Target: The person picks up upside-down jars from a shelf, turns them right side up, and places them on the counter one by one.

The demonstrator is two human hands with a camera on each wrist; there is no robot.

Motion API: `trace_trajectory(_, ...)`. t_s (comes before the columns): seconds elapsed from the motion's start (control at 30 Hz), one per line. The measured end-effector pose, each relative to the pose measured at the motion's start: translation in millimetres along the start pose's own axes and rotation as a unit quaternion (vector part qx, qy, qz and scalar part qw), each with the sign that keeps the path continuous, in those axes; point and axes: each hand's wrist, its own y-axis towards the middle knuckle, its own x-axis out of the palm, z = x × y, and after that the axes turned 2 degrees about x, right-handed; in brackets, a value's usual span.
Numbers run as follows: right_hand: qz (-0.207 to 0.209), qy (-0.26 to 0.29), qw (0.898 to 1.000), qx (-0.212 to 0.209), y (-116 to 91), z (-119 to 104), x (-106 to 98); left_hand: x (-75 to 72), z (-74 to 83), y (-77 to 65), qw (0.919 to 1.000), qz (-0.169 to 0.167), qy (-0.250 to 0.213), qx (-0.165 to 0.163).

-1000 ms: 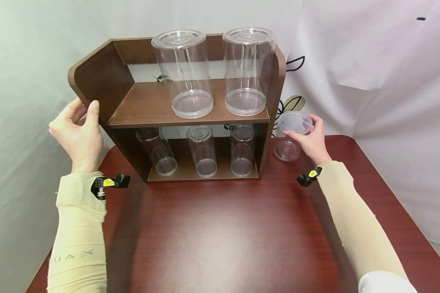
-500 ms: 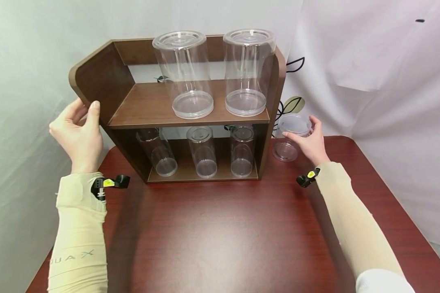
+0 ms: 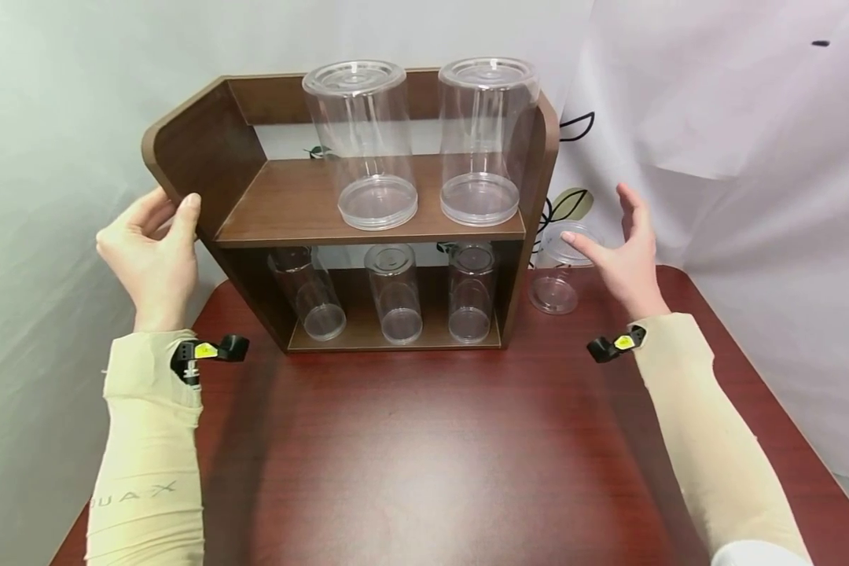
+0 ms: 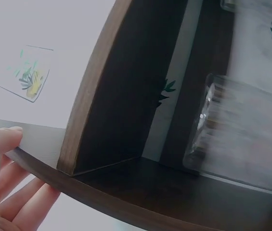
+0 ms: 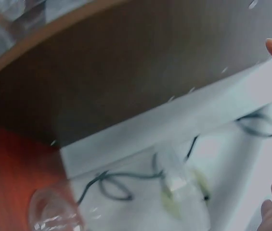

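A brown wooden two-tier shelf (image 3: 276, 206) stands at the back of the table in the head view. My left hand (image 3: 154, 263) holds the front edge of its left side panel, thumb in front; the left wrist view shows the fingers (image 4: 34, 204) at this edge. Right of the shelf, a clear plastic jar (image 3: 555, 297) stands upright on the table. Beside it, my right hand (image 3: 628, 255) is spread, with thumb and fingers wide apart and nothing held. The thumb overlaps the jar's top in the head view; whether they touch I cannot tell.
Two large clear jars (image 3: 376, 145) stand on the upper tier. Three slimmer clear jars (image 3: 399, 295) stand on the lower tier, the leftmost looking tilted. The dark red table (image 3: 410, 440) reaches toward me. White cloth (image 3: 750, 196) hangs behind and at the sides.
My right hand has let go of the clear jar and moved right, its fingers spreading. The jar stays beside the shelf. My left hand keeps its hold on the panel.
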Motion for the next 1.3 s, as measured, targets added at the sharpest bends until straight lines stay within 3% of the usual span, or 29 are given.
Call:
trace_trajectory(0.2, 0.001, 0.076, 0.996, -0.049, -12, -48, -4, -4.3, -1.2, 2.1, 0.9965, -0.021, -0.069, -0.043)
trace_trajectory(0.33, 0.006, 0.134, 0.989, -0.069, -13, -65, -7, -5.9, -2.4, 3.4, 0.9936, -0.031, -0.099, -0.043)
trace_trajectory(0.43, 0.011, 0.150, 0.986, -0.072, -12, -76, -9, -6.4, -2.3, 3.1, 0.9947, -0.032, -0.091, -0.036)
trace_trajectory(0.7, 0.012, 0.209, 0.977, -0.049, -14, -100, -14, -8.6, 3.3, -1.0, 0.9996, -0.019, 0.006, -0.018)
trace_trajectory(0.97, 0.007, 0.256, 0.965, -0.062, -24, -127, -13, -9.7, 5.8, -0.7, 0.9997, -0.010, 0.019, -0.006)
trace_trajectory(1.3, -0.037, 0.308, 0.947, -0.082, -42, -155, 1, -8.9, 10.5, -1.2, 0.9989, -0.004, 0.047, -0.001)
